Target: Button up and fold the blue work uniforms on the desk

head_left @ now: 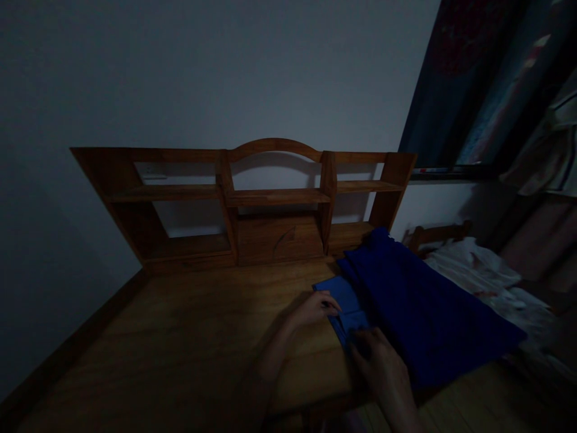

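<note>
A light blue folded piece, which looks like cloth (339,292), lies flat near the right end of the wooden table. My left hand (315,307) is at its left edge, with thumb and fingers pinched together on a fold. Closer to me, my right hand (383,364) bends its fingers over the near end of the same piece, with the fingertips dark and partly hidden. A large deep-blue cloth (419,307) is spread just right of both hands, overlapping the lighter piece and hanging past the table's side.
The wooden tabletop (193,337) stretches away to the left. Along its back stands a wooden shelf unit (274,196) against the wall. To the right, white fabric or bags (473,264) lie by a chair back (439,233), under a dark window (478,90). The light is dim.
</note>
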Demonstrator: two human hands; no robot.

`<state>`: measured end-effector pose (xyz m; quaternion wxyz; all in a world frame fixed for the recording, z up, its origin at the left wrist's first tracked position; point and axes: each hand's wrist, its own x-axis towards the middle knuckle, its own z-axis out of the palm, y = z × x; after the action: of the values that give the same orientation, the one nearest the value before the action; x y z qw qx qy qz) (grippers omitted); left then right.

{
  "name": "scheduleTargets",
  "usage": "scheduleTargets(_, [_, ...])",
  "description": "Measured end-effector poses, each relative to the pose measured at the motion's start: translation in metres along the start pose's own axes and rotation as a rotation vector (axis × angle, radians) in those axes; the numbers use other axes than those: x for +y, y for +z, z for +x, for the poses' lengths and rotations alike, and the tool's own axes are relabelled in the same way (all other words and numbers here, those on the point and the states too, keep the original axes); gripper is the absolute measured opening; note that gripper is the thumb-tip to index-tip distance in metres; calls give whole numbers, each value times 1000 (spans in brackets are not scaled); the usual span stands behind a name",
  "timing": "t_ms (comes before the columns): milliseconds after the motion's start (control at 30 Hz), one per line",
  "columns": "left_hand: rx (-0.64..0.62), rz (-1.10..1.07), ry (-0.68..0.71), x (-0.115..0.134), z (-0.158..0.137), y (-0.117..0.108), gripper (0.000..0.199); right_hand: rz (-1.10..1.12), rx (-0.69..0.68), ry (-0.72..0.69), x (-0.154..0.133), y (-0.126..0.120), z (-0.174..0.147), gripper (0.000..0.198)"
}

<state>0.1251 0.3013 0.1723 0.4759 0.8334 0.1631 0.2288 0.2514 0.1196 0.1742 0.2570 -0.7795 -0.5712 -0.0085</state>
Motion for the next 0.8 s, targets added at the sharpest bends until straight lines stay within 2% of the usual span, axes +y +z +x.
scheduleTargets(133, [3,33,-33,3,0,0,24,-128,105,11,-13,6,6,27])
scheduleTargets(367, [12,53,-2,-2,2,3,29,-126,257,-102,-20,20,18,26])
scheduleTargets(500, [-18,94,44,-3,3,3,30,-12,212,-65,-14,19,18,24])
scheduleTargets(667, [-74,116,95,1,2,0,32,320,95,36,-4,15,19,19])
scheduleTargets(800, [-51,152,27,11,-4,0,36,488,9,30,1,9,20,17])
